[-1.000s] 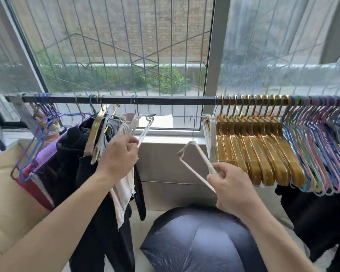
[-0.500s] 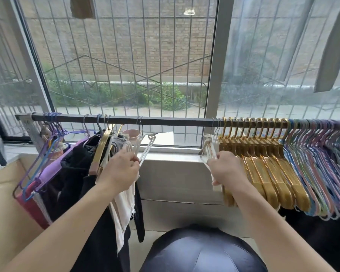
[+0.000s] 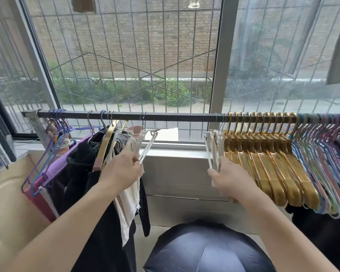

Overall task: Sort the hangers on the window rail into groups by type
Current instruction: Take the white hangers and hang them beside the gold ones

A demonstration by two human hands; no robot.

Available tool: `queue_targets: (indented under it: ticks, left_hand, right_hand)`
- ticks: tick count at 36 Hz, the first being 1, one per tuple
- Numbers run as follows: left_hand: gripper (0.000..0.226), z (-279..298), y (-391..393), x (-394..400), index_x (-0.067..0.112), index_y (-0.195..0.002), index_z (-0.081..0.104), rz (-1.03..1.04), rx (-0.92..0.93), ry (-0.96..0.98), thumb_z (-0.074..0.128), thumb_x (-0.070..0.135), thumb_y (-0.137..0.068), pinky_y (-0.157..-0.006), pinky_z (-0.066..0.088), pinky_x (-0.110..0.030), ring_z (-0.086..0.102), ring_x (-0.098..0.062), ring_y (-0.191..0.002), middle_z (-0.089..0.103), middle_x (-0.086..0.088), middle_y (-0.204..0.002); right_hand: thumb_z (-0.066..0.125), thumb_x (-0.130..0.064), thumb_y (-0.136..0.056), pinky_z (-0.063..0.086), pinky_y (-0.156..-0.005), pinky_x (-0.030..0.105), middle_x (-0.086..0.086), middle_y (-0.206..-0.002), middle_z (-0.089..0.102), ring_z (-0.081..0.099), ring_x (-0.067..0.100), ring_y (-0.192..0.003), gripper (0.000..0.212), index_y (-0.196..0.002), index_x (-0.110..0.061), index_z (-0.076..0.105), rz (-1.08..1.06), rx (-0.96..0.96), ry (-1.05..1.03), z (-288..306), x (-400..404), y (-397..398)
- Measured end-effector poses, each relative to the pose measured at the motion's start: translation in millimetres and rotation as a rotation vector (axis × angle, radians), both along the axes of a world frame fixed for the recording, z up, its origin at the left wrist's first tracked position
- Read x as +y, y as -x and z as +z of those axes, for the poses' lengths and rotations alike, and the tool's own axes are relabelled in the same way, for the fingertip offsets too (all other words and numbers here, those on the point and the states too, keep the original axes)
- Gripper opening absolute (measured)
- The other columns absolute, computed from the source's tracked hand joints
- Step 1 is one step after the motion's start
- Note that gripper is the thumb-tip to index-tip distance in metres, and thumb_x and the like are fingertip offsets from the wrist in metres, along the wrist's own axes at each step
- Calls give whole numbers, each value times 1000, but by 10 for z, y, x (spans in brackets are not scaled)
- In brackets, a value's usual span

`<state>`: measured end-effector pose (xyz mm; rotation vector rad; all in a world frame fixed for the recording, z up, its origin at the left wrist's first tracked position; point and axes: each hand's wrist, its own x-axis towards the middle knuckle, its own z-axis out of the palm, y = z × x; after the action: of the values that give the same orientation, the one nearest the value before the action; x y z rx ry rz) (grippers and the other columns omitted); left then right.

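A dark window rail [image 3: 181, 116] runs across the view. On its right half hang several gold hangers [image 3: 263, 160], then several thin pastel hangers [image 3: 326, 163] further right. Just left of the gold group hang white hangers [image 3: 212, 148], and my right hand [image 3: 230, 179] grips their lower ends. On the left side, my left hand [image 3: 122, 171] pinches the lower bar of another white hanger [image 3: 148, 144] hooked on the rail. Beside it hang a gold hanger [image 3: 104, 146] with clothes, and purple and blue wire hangers [image 3: 53, 146] at the far left.
Black, white and purple clothes [image 3: 82, 173] hang under the left hangers. An open dark blue umbrella [image 3: 204, 250] sits on the floor below. Behind the rail are the window sill [image 3: 175, 150], window frame post [image 3: 218, 61] and metal grille. A pink cup [image 3: 134, 129] stands on the sill.
My right hand carried a white hanger up and right and hooked it on the rail beside the gold group. My left hand stayed on the white hanger at the left. The view tilted upward.
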<state>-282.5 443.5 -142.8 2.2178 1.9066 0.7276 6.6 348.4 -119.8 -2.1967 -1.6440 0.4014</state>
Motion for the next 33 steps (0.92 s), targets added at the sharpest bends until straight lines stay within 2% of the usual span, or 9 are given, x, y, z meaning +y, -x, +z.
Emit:
queue_targets:
  ticks: [4,7,9,13,15,24,28,31,33]
  left_hand:
    - [46,-35,-26,21,20,-147,46,121,204,-93,46,30,-102,-65,43,-35,59,-19,-80,56,11,-85]
    - [65,-70,-105,71,24,-163,21,167,383,-121,42,39,-103,-68,49,-37,67,-28,-98,65,-2,-123]
    - [69,-84,-164,133,21,-164,16,182,498,-101,42,43,-103,-69,49,-35,68,-28,-104,54,-4,-148]
    - [58,-64,-286,219,14,-157,27,212,636,-46,39,30,-103,-65,44,-32,67,-25,-108,42,-9,-160]
    - [59,-51,-324,276,13,-157,29,231,687,-37,38,18,-99,-61,38,-33,67,-27,-111,38,-10,-163]
    - [49,15,-351,469,20,-142,54,248,752,-34,42,8,-96,-68,52,-31,71,-24,-93,69,0,-122]
    - [46,30,-346,502,21,-133,61,238,800,-19,45,4,-95,-72,54,-31,71,-23,-90,69,0,-124]
    - [36,21,-351,503,20,-123,66,224,762,-9,46,4,-96,-69,52,-33,70,-24,-93,71,0,-111]
    - [42,9,-335,516,18,-133,60,227,715,-37,44,5,-96,-65,48,-32,71,-24,-92,70,-1,-121]
  right_hand:
    - [48,-43,-102,58,-92,50,10,-141,57,67,30,-107,59,-155,-24,28,37,88,-39,-1,-9,50]
    - [49,-43,-102,57,-96,52,9,-138,59,66,32,-113,59,-155,-27,29,98,147,-62,30,-37,101]
    - [49,-40,-103,57,-95,50,8,-136,61,68,29,-107,56,-155,-25,33,124,144,-62,46,-58,140]
    - [49,-39,-104,59,-90,45,3,-105,70,70,16,-85,52,-152,-23,39,177,109,-77,15,-95,188]
    - [49,-39,-104,58,-91,43,2,-106,70,70,17,-89,50,-150,-23,42,189,98,-75,-12,-107,196]
    - [49,-41,-104,54,-98,44,1,-126,66,68,23,-105,45,-145,-24,49,212,51,-62,13,-154,145]
    - [49,-40,-104,55,-97,42,1,-130,63,68,22,-103,42,-143,-23,52,216,47,-67,12,-176,119]
    - [49,-40,-104,55,-97,39,0,-129,64,68,21,-103,41,-142,-24,53,224,45,-64,-3,-187,111]
    - [49,-40,-105,55,-97,39,-1,-130,64,68,20,-103,40,-142,-25,54,228,37,-66,1,-190,113]
